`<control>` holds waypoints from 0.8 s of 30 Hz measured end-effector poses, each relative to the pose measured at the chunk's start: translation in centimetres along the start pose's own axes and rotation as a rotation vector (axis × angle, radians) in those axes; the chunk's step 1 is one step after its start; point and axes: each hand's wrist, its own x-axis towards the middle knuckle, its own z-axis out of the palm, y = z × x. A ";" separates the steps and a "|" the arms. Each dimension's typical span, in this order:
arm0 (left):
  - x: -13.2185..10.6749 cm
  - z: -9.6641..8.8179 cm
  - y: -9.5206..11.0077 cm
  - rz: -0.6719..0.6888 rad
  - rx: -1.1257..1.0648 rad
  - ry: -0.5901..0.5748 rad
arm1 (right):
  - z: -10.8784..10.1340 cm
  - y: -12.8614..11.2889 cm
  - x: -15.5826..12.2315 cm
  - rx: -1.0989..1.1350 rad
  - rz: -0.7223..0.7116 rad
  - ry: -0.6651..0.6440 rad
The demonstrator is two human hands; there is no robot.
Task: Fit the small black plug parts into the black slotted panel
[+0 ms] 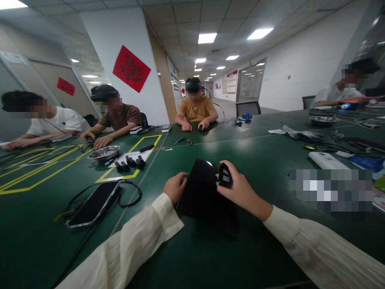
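Observation:
A flat, dark black panel [204,196] stands tilted over the green table in front of me, with a bright reflection near its top edge. My left hand [176,188] grips its left edge, and some of those fingers are hidden behind it. In my right hand [240,188] is a small black object [225,176] with a frame-like opening, held between thumb and fingers close to the panel's right side. Its exact kind is not clear. Whether it touches the panel I cannot tell.
To the left lie a phone-like device [94,204] with a black cable, several black knob-like parts [130,162] and a metal bowl [104,153]. A screwdriver [179,140] lies further back. A white box [327,160] sits at right. Several people work around the table.

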 end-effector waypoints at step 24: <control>1.2 -0.4 -1.0 -0.097 -0.432 0.162 | 2.3 -0.3 2.1 -0.318 -0.150 -0.090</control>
